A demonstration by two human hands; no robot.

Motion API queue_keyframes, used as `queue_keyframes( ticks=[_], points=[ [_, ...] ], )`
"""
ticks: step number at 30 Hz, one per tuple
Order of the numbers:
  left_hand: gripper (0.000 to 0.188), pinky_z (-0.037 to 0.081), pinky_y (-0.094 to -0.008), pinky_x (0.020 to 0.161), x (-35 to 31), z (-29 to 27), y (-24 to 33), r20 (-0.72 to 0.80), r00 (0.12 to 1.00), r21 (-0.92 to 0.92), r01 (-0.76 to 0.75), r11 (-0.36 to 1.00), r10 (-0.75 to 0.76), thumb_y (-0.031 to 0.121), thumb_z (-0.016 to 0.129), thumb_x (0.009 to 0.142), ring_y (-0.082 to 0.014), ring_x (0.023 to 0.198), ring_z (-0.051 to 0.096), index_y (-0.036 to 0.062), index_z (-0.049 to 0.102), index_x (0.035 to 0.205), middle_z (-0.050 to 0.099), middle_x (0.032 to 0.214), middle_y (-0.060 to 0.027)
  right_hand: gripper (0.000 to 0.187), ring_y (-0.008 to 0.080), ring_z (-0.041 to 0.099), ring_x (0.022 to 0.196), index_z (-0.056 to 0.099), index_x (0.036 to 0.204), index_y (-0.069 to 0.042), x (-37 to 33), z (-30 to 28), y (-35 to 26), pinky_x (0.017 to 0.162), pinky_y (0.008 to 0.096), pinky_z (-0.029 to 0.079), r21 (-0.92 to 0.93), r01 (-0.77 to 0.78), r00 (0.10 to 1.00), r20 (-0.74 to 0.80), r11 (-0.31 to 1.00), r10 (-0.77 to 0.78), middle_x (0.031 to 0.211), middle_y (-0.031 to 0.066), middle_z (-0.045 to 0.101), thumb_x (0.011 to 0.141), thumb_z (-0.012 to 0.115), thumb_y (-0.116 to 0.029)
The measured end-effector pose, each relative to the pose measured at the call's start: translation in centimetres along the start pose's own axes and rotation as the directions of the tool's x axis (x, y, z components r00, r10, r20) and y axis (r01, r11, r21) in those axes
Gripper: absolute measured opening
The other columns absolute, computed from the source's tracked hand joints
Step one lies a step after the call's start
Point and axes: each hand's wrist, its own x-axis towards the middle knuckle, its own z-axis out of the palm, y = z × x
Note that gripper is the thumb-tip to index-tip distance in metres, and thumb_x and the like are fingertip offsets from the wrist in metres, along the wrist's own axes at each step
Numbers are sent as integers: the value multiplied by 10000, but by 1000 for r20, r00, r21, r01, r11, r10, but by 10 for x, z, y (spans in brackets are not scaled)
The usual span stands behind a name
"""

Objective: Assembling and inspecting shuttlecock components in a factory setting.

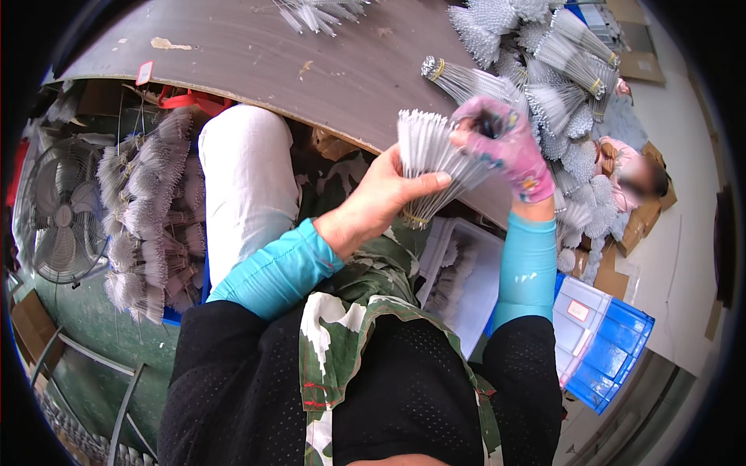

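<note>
My bare left hand [381,193] is wrapped round a bundle of thin wire brushes [423,140], the thumb lying across its front. White bristles fan out at the bundle's top and the wire ends gather in a narrow tip below. My right hand [505,144], in a pink patterned glove, is at the bundle's upper right edge with its fingers curled and thumb tip close to the bristles. What the curled fingers hold, if anything, is hidden. Both hands are over the table's near edge, above my lap.
The brown table [342,74] spreads ahead, with a heap of banded brush bundles [544,85] at its right. Below my right arm stand a white bin [474,287] and a blue crate [610,342]. A fan [66,210] and hanging brush bundles [148,210] are at left; another person [622,179] is at right.
</note>
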Motion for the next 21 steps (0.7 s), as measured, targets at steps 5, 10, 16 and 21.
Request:
queue_keyframes(
  ticks=[5,10,16,21],
  points=[
    [446,449,-349,953,12,-22,-1,231,961,-193,199,961,-152,109,625,863,-179,1051,585,-15,467,1261,601,1154,-105,236,76,557,777,599,978,-16,0,-23,37,703,226,459,210,10,999,33,978,-17,832,2,581,764,694,-45],
    [409,488,-310,887,12,-27,-12,166,968,-106,208,972,-189,57,677,825,-151,964,617,-11,516,1195,631,1090,-83,295,67,540,840,595,1066,-12,-5,-7,27,753,223,445,162,-21,998,62,987,11,933,-5,591,805,678,-121],
    [386,514,-290,820,15,-23,-20,81,987,-41,145,989,-142,23,719,774,-135,905,633,-2,570,1128,657,1015,-67,320,96,563,797,629,983,-13,0,-2,14,709,255,470,-135,-50,996,68,990,60,862,-10,612,753,753,-197],
    [475,503,-289,829,12,-20,-18,-24,998,277,-44,960,53,67,795,698,-124,905,621,3,577,1116,656,1010,-60,313,109,581,725,640,915,2,-1,-7,16,699,269,476,-136,-32,994,96,990,45,806,33,643,730,765,-217]
  ],
)
